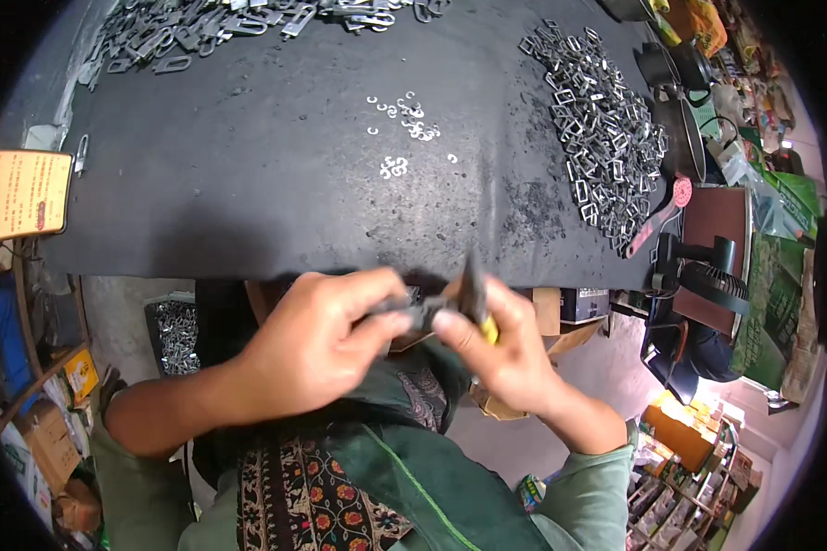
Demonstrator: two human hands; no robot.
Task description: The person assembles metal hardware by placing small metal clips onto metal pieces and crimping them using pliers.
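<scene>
Where the black table (276, 174) ends, left hand (317, 344) pinching a metal clip (412, 310), right hand (501, 344) gripping pliers (474, 296).

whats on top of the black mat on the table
On the black mat: a pile of rectangular metal buckles at right, a heap of metal clips at the far edge, and small silver rings mid-mat. Both hands cover part of the near edge.
</scene>
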